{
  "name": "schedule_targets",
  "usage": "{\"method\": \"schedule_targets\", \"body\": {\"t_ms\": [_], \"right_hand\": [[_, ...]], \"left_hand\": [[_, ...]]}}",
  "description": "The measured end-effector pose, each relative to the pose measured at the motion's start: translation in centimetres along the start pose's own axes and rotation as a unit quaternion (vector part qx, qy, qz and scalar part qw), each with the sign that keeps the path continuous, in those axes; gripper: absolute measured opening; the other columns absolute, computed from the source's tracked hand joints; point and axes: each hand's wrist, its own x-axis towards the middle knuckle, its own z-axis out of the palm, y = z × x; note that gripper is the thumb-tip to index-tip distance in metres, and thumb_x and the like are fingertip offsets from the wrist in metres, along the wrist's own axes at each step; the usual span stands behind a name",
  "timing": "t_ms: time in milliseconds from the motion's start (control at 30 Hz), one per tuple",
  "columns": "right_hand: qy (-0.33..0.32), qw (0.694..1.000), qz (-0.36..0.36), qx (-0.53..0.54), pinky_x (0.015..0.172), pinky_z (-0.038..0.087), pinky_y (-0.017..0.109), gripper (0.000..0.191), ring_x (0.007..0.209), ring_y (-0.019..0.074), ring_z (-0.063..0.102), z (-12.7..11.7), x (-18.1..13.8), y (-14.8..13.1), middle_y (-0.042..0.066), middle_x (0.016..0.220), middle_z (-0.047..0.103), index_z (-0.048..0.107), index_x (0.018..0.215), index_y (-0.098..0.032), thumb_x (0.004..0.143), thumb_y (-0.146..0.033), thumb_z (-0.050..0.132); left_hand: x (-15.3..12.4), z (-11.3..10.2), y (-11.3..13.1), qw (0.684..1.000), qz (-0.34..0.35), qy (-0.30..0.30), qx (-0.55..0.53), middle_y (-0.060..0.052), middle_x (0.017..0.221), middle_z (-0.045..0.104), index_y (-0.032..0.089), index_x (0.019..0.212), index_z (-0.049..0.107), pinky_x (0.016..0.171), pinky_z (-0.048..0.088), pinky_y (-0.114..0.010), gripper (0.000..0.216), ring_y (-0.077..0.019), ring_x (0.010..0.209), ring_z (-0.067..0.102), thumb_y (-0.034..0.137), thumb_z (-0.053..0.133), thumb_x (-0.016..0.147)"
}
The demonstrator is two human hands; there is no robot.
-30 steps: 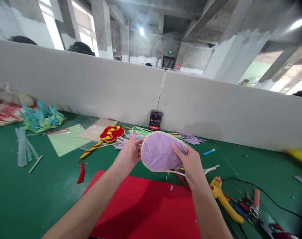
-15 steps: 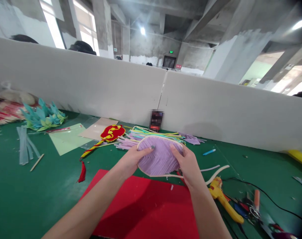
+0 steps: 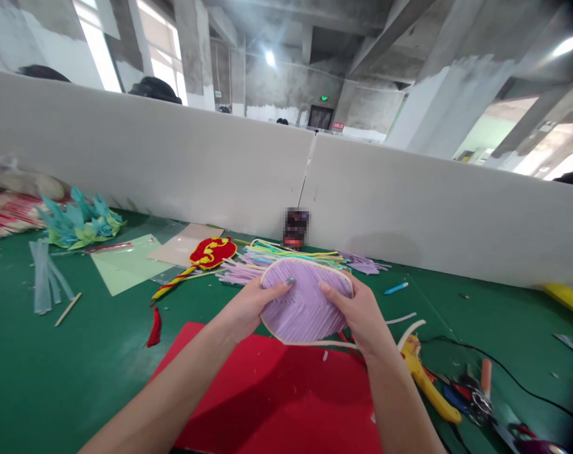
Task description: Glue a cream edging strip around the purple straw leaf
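Note:
A purple fan panel, rounded and covered in slanting fuzzy strips with a cream edging, is held up above the red board. My left hand grips its left edge, thumb flat on the front. On the right edge my right hand is closed the same way, its thumb pressing the face. The fingers behind the panel are hidden. A loose cream strip trails from the lower edge past my right hand. Behind the panel lies a pile of coloured pipe cleaners.
A red fan with a yellow handle and tassel lies left of the pile. Further left are green paper, glue sticks and teal paper flowers. A yellow glue gun, its cord and pliers lie right. A white partition stands behind.
The fan panel has tilted to face me more, its lower edge dropping slightly. My right hand has shifted a little to the right, and its thumb has slid lower across the face.

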Motion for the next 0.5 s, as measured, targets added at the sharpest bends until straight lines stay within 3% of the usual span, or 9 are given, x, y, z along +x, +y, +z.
{"method": "schedule_targets", "body": {"t_ms": [133, 300, 500], "right_hand": [[0.020, 0.999, 0.015, -0.028, 0.074, 0.050, 0.033, 0.038, 0.080, 0.0203, 0.064, 0.0, -0.2, -0.5, 0.003, 0.086, 0.072, 0.071, 0.091, -0.017, 0.063, -0.041, 0.077], [0.095, 0.995, 0.020, 0.017, 0.081, 0.050, 0.037, 0.042, 0.088, 0.0231, 0.065, 0.1, 0.1, -0.2, 0.005, 0.092, 0.073, 0.071, 0.096, -0.017, 0.061, -0.041, 0.078], [0.095, 0.995, 0.009, -0.002, 0.085, 0.050, 0.039, 0.043, 0.092, 0.0241, 0.065, 0.0, 0.4, 0.4, 0.007, 0.097, 0.073, 0.071, 0.097, -0.017, 0.063, -0.042, 0.076]], "left_hand": [[0.2, -0.2, -0.1, 1.000, 0.000, 0.004, 0.003, -0.006, 0.085, 0.073, 0.014, 0.092, 0.070, 0.076, 0.049, -0.026, 0.036, -0.0170, 0.080, 0.066, 0.031, 0.082, 0.063], [0.8, -0.8, -0.3, 0.999, 0.004, 0.045, -0.019, -0.003, 0.082, 0.072, 0.014, 0.084, 0.071, 0.066, 0.047, -0.020, 0.034, -0.0107, 0.070, 0.061, 0.033, 0.084, 0.059], [1.0, -0.9, -0.5, 0.998, 0.011, 0.055, -0.018, -0.002, 0.082, 0.071, 0.014, 0.081, 0.072, 0.065, 0.046, -0.020, 0.034, -0.0099, 0.070, 0.060, 0.031, 0.086, 0.055]]}}
